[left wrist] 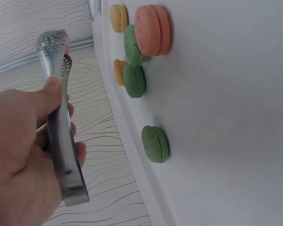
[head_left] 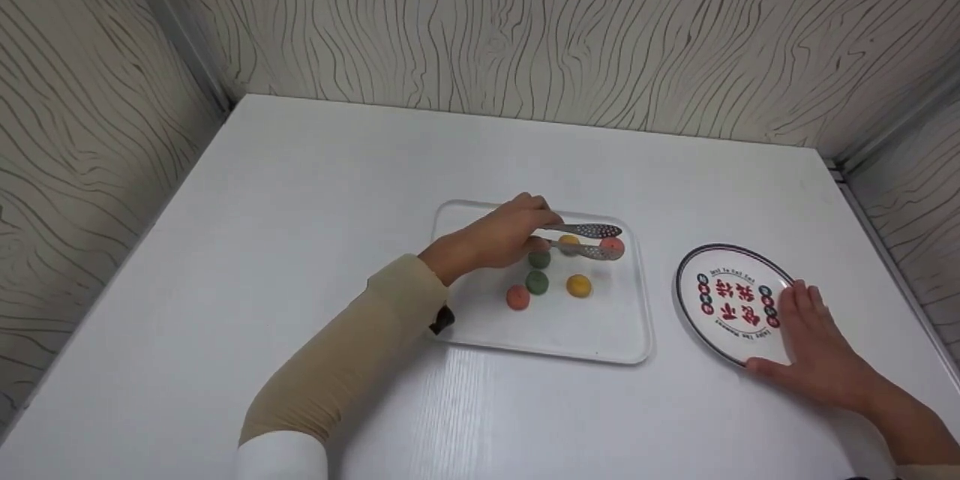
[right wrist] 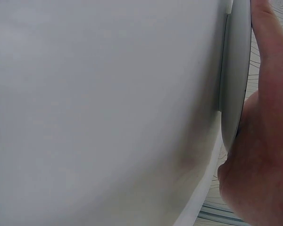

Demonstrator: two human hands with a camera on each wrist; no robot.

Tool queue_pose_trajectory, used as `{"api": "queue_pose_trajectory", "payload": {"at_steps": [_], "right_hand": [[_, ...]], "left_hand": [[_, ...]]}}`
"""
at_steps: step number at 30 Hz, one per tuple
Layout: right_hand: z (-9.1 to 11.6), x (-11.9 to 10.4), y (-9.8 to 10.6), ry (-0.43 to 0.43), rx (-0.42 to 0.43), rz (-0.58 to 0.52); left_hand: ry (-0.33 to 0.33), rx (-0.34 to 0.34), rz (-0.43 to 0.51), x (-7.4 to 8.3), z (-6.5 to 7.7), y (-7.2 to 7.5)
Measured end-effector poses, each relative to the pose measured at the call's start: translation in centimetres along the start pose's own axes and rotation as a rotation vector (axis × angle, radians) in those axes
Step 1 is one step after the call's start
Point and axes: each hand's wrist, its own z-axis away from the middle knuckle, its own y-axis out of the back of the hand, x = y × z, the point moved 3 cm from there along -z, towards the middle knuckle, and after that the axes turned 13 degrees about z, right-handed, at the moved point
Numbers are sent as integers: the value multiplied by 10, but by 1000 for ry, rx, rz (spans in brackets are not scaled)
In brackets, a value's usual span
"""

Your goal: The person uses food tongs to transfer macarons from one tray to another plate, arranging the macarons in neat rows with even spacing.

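Observation:
My left hand (head_left: 502, 234) holds metal tongs (left wrist: 61, 136) with perforated tips over a clear tray (head_left: 540, 351). A pink macaron (head_left: 612, 248) shows at the tong tips; whether they grip it, I cannot tell. On the tray lie another pink macaron (left wrist: 153, 30), two yellow macarons (head_left: 578, 286) and green macarons (left wrist: 155, 143), one of them hidden behind my hand in the head view. On the right, my right hand (head_left: 825, 356) rests against the rim of a round white plate (head_left: 731, 341) with red lettering, its fingers straight and thumb spread.
Both tray and plate stand on a white table (head_left: 300, 187), the plate right of the tray. Wood-grain patterned panels (head_left: 487, 30) rise behind the table and at both sides.

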Motion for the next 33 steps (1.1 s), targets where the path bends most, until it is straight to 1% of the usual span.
{"api": "queue_pose_trajectory", "payload": {"at_steps": [10, 14, 21, 33], "right_hand": [[1, -3, 2, -6, -12, -8], [1, -3, 2, -7, -17, -6], [0, -2, 1, -2, -4, -12], [-1, -2, 1, 15, 12, -3]], "left_hand": [[-36, -5, -28, 7, -6, -4], [-25, -1, -19, 9, -10, -7], [-31, 1, 8, 14, -19, -10], [-26, -4, -14, 23, -29, -15]]}}
